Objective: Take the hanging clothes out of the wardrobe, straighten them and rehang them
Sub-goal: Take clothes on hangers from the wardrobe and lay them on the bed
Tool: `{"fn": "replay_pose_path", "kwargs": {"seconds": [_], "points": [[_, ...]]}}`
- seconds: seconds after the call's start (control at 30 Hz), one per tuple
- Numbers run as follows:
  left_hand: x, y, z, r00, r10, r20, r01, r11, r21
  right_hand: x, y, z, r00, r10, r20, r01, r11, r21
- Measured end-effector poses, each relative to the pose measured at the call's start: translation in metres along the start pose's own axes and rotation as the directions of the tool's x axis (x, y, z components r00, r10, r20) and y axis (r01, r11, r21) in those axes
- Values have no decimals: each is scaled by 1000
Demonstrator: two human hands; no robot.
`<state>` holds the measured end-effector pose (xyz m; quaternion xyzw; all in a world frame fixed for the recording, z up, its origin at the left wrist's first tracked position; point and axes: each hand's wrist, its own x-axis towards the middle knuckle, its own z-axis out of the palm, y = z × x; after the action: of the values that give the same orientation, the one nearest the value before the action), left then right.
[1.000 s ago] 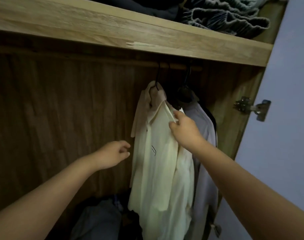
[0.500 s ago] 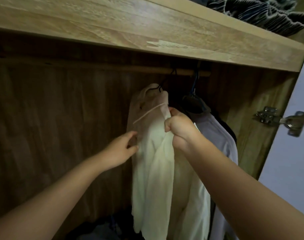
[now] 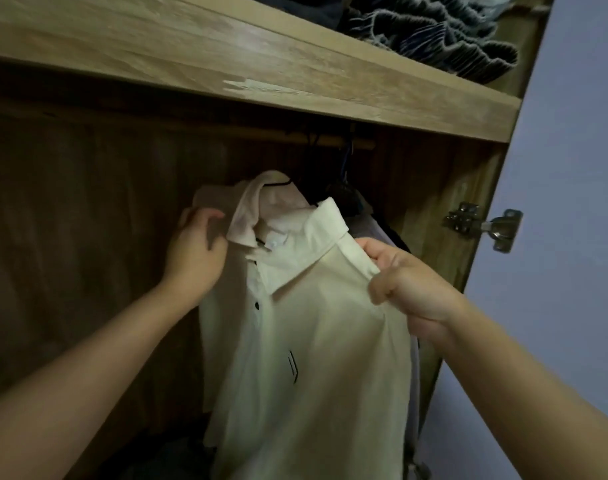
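Hanging off the rail (image 3: 330, 143) inside the wardrobe (image 3: 87, 271), cream polo shirt (image 3: 313, 341) facing out. Pinching its shoulder seam just right of the collar, right hand (image 3: 404, 282) with fingers curled tight on the cloth. Gripping the pale pink shirt (image 3: 226, 202) behind, at the left shoulder, left hand (image 3: 196, 251). Sitting above on the shelf (image 3: 261, 71), folded dark knitwear (image 3: 430, 32).

The front shirt (image 3: 316, 358) on the rail is cream, with dark buttons and a small dark chevron mark on the chest; the shirt behind it (image 3: 250, 209) is pale pink. At the right end hangs a lilac-grey garment (image 3: 375, 226). The wardrobe shelf (image 3: 295, 74) — light oak grain — carries dark grey, striped folded fabric (image 3: 434, 32).
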<state>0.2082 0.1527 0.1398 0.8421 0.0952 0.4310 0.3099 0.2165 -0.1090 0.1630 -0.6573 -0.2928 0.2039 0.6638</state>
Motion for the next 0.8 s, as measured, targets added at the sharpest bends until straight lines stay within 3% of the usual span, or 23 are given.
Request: {"fn": "replay_pose_path", "kwargs": {"seconds": [0.17, 0.23, 0.3, 0.4, 0.53, 0.7, 0.8], "points": [[-27, 32, 12, 993, 117, 17, -118, 990, 81, -74, 0, -28, 998, 60, 15, -57, 988, -143], [-43, 43, 16, 968, 236, 91, -247, 959, 142, -107, -2, -36, 997, 73, 11, -70, 981, -181], [-64, 54, 18, 929, 315, 192, -335, 939, 79, -139, -3, -46, 996, 89, -10, -89, 976, -196], [-102, 73, 20, 896, 348, 276, -329, 937, -115, -185, -1, -63, 991, 127, -52, -135, 969, -209], [-154, 103, 30, 878, 360, 315, -332, 933, -138, -244, 4, -81, 979, 171, -110, -195, 938, -285], [-216, 135, 50, 892, 326, 313, -249, 933, -261, -310, 6, -92, 936, 171, -307, -312, 806, -504], [-244, 164, 60, 853, 411, 322, -309, 895, -322, -342, 14, -91, 881, 135, -454, -410, 699, -586]]}}
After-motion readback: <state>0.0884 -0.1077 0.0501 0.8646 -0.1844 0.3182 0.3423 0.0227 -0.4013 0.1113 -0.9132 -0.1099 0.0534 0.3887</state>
